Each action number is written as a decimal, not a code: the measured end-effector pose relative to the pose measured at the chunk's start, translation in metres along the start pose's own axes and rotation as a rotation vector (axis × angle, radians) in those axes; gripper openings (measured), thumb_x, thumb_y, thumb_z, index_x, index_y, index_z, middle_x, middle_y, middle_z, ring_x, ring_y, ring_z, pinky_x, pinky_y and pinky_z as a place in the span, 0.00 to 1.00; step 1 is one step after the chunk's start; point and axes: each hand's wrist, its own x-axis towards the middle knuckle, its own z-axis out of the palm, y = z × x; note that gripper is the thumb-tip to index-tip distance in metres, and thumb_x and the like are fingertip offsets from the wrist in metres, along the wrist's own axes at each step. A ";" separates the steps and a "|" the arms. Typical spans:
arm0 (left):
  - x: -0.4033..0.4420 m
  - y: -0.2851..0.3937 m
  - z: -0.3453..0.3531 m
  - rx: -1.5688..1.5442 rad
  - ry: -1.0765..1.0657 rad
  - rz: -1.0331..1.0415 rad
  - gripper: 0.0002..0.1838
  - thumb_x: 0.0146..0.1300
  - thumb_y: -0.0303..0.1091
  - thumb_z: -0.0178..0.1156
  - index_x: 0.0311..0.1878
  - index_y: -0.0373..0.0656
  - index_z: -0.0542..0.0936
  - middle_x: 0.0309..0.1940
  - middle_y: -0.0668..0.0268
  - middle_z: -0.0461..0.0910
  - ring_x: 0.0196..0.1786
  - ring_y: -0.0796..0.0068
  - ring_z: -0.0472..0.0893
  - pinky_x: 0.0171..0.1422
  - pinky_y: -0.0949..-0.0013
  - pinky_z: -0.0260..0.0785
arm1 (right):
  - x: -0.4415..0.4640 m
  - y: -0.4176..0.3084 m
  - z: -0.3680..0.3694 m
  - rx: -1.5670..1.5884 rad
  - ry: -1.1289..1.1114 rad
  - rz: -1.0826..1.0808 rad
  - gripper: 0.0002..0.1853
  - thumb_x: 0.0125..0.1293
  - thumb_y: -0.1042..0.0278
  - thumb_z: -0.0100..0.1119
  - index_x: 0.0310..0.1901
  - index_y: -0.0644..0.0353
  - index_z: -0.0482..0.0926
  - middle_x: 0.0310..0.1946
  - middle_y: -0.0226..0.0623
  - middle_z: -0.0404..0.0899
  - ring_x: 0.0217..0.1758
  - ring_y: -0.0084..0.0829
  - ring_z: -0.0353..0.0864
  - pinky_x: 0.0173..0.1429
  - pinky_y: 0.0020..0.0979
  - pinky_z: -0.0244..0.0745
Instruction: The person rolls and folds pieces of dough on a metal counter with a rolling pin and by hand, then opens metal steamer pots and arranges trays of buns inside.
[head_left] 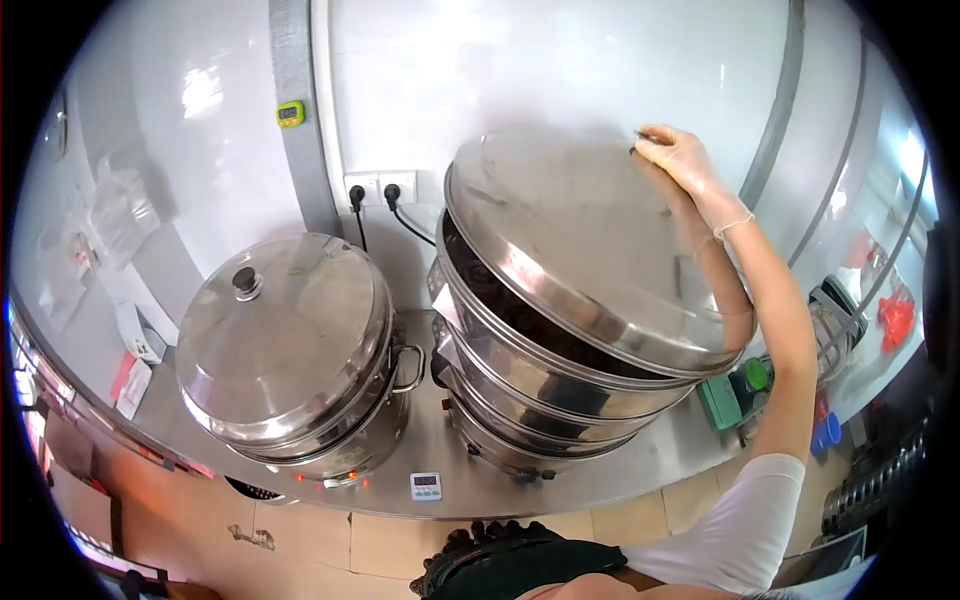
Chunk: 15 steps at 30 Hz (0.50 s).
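Observation:
My right hand (678,160), in a clear plastic glove, is closed on the knob at the top of a large steel lid (590,230). The lid is tilted over a tall steel steamer (560,400) with stacked tiers. A dark gap shows between the lid and the top tier on the left and front, while the lid's right edge is close to the rim. What lies inside the steamer is too dark to tell. My left hand is not in view.
A smaller lidded steamer (290,350) stands at the left. A small timer (425,486) lies at the counter's front edge. Two plugs sit in wall sockets (380,188). Right of the big steamer are a green box (718,402) and a blue cup (826,432).

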 end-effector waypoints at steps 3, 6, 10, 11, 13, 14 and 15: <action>0.003 0.005 0.002 0.021 -0.017 0.004 0.18 0.68 0.38 0.56 0.57 0.41 0.78 0.52 0.57 0.79 0.52 0.60 0.81 0.53 0.58 0.74 | -0.003 0.000 -0.033 -0.007 0.033 0.033 0.27 0.67 0.54 0.63 0.60 0.65 0.79 0.55 0.45 0.83 0.58 0.34 0.81 0.63 0.31 0.73; 0.007 0.009 0.004 0.042 -0.030 0.007 0.18 0.68 0.38 0.56 0.58 0.41 0.78 0.53 0.57 0.78 0.52 0.60 0.81 0.54 0.58 0.74 | -0.012 0.012 -0.073 0.055 0.132 0.043 0.26 0.68 0.53 0.62 0.60 0.64 0.80 0.53 0.41 0.84 0.56 0.29 0.80 0.61 0.28 0.73; 0.009 0.017 0.007 0.070 -0.050 0.012 0.19 0.67 0.38 0.56 0.58 0.41 0.78 0.54 0.57 0.78 0.53 0.60 0.81 0.55 0.58 0.74 | -0.029 0.045 -0.130 0.087 0.237 0.104 0.27 0.69 0.53 0.62 0.61 0.64 0.79 0.52 0.40 0.83 0.54 0.27 0.81 0.59 0.25 0.73; 0.011 0.019 0.008 0.077 -0.054 0.013 0.19 0.67 0.38 0.56 0.58 0.41 0.78 0.54 0.57 0.78 0.53 0.60 0.81 0.55 0.58 0.73 | -0.037 0.051 -0.141 0.081 0.274 0.126 0.27 0.68 0.53 0.62 0.61 0.64 0.79 0.52 0.39 0.84 0.53 0.27 0.81 0.59 0.24 0.73; 0.013 0.023 0.010 0.095 -0.062 0.017 0.19 0.67 0.39 0.56 0.58 0.41 0.78 0.55 0.57 0.78 0.53 0.60 0.80 0.55 0.58 0.73 | -0.059 0.061 -0.161 0.069 0.350 0.174 0.27 0.68 0.53 0.62 0.61 0.64 0.79 0.51 0.38 0.84 0.53 0.26 0.81 0.58 0.23 0.73; 0.014 0.024 0.012 0.105 -0.067 0.019 0.19 0.67 0.39 0.56 0.58 0.41 0.78 0.55 0.57 0.77 0.54 0.60 0.80 0.55 0.58 0.73 | -0.070 0.064 -0.170 0.064 0.364 0.200 0.28 0.68 0.52 0.63 0.61 0.65 0.79 0.52 0.39 0.84 0.53 0.27 0.81 0.58 0.24 0.73; 0.014 0.026 0.014 0.112 -0.072 0.021 0.20 0.67 0.39 0.56 0.58 0.41 0.78 0.55 0.57 0.77 0.54 0.60 0.80 0.56 0.58 0.73 | -0.082 0.068 -0.178 0.059 0.377 0.227 0.28 0.67 0.51 0.63 0.61 0.65 0.80 0.52 0.40 0.84 0.54 0.28 0.81 0.59 0.25 0.73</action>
